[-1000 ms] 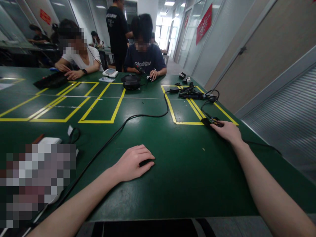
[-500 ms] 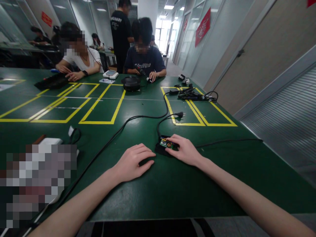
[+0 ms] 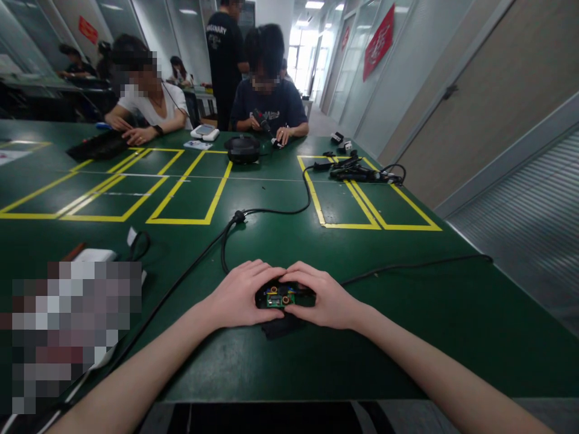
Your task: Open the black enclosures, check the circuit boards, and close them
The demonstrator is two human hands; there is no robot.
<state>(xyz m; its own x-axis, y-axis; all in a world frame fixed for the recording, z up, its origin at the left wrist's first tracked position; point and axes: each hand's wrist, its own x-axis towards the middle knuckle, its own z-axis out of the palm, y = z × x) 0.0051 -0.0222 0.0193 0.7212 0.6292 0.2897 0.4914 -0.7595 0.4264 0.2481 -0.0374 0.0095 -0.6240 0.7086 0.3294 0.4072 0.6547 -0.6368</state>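
A small black power adapter with an exposed green circuit board [image 3: 278, 296] lies on the green table [image 3: 344, 355] just in front of me. My left hand [image 3: 239, 294] curls around its left side and my right hand [image 3: 323, 296] curls around its right side, fingertips almost meeting over the top. A flat black piece [image 3: 280, 325], apparently a cover, sticks out below my hands. Two black cables leave the adapter: one loops up to a plug [image 3: 238, 216], the other [image 3: 420, 264] runs off to the right.
Yellow tape rectangles [image 3: 190, 187] mark the table. A tangle of black cables and adapters [image 3: 357, 172] lies at the far right. A round black device [image 3: 243, 148] sits at the far side, where two seated people work. A white object [image 3: 93, 255] and a blurred patch are at my left.
My right hand dragged the adapter from the far right yellow box across the table to my left hand; both hands now close around it. The cables trailed along.
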